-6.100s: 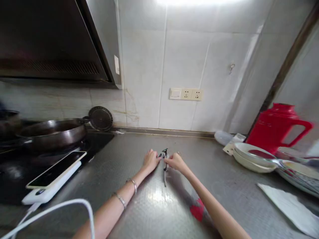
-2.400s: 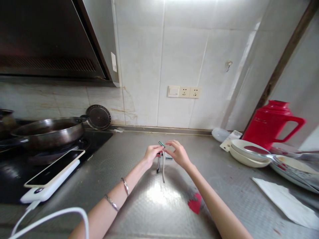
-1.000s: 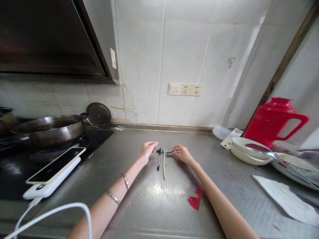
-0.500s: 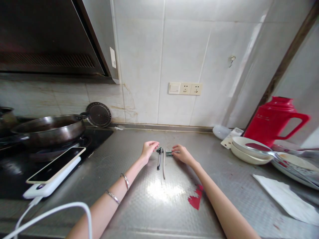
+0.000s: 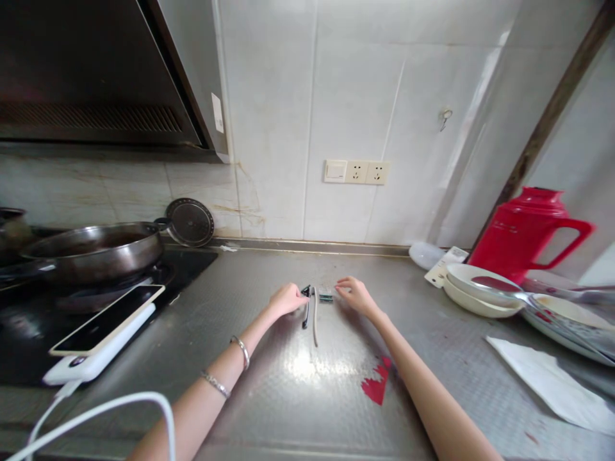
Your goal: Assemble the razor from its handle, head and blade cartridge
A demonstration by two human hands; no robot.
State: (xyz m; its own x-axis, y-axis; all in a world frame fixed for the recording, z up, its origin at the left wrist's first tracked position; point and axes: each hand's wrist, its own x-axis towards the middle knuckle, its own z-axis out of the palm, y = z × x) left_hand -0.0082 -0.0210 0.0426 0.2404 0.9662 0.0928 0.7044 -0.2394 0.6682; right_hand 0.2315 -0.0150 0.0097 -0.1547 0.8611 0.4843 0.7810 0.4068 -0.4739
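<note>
On the dimpled metal counter (image 5: 269,410) lies a slender strip (image 5: 316,320).

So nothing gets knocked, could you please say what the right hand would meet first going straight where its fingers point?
The right hand would probably meet the small green piece first; the hand's height above the counter is unclear.

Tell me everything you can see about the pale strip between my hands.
The pale strip is long, thin and off-white, slightly curved, its material unclear. It lies on the grey metal-looking counter, pointing away, its far part between a slim black item and a greenish one. Neither your left hand nor right hand holds it.
</note>
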